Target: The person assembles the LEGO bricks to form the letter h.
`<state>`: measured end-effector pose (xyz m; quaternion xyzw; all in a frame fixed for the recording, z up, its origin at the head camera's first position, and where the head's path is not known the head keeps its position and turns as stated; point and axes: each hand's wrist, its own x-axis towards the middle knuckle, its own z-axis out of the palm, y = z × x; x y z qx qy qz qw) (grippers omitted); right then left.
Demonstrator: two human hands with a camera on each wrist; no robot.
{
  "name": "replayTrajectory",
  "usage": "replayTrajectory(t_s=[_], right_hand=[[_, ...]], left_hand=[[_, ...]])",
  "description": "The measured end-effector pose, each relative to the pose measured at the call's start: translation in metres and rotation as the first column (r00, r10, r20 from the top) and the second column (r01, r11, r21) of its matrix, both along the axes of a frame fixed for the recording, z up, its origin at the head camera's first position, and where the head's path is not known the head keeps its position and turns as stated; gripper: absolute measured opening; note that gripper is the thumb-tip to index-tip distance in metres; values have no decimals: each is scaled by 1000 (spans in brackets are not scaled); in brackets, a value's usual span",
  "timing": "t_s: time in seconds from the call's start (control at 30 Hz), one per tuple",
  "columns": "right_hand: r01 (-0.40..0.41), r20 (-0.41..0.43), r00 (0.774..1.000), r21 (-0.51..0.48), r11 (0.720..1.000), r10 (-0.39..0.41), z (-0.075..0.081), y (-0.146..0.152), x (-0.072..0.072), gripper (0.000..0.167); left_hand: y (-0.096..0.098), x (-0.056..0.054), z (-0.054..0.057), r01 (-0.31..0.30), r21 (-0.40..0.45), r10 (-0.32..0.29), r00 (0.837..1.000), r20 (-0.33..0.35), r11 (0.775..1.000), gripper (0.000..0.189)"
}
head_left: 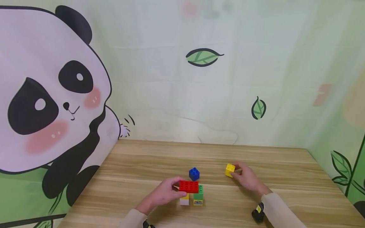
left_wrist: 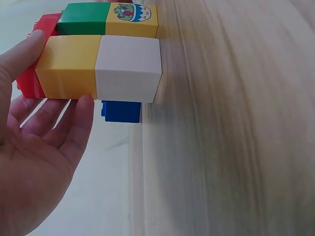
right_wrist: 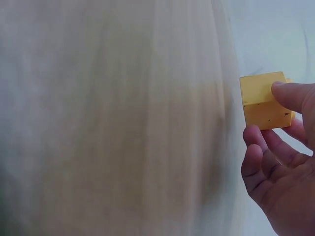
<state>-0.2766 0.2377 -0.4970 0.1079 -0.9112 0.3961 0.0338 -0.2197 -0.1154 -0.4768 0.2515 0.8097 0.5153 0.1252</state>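
Observation:
A red brick (head_left: 188,186) lies across two short stacks like a bridge, and my left hand (head_left: 166,192) grips its left end between thumb and fingers. Under it, one stack has a yellow brick (left_wrist: 68,66) over a white brick (left_wrist: 129,68). The other has a green brick (head_left: 198,193) over a yellow brick with a printed picture (head_left: 198,202). Farther right, my right hand (head_left: 247,178) pinches a yellow cube-shaped brick (right_wrist: 266,101) between thumb and fingers. In the right wrist view, this brick is tilted; I cannot tell whether it touches the table.
Just behind the stacks, a blue brick (head_left: 194,174) stands on the wooden table (head_left: 137,164). A cloth backdrop (head_left: 159,95) with a printed panda and leaves rises at the table's back and sides. Dark devices are strapped at both wrists.

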Motion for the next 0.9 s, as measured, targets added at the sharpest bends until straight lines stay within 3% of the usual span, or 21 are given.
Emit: replayTrajectory(t_s=[0.33,0.57,0.9], right_hand=[[-68,-34,997,-25,997,67,21,-18,20,37],[-184,-75,980,-15,983,182,37,-39,33,32],[-273,-66,961,-48,961,269,50,-65,50,33]], left_hand=[[-3,-2,-2,6,3,-6,1000,8,1000,33],[-6,-2,-2,-5,3,5,1000,12,1000,33],[-9,0,0,-15,35,15,1000,13,999,34]])
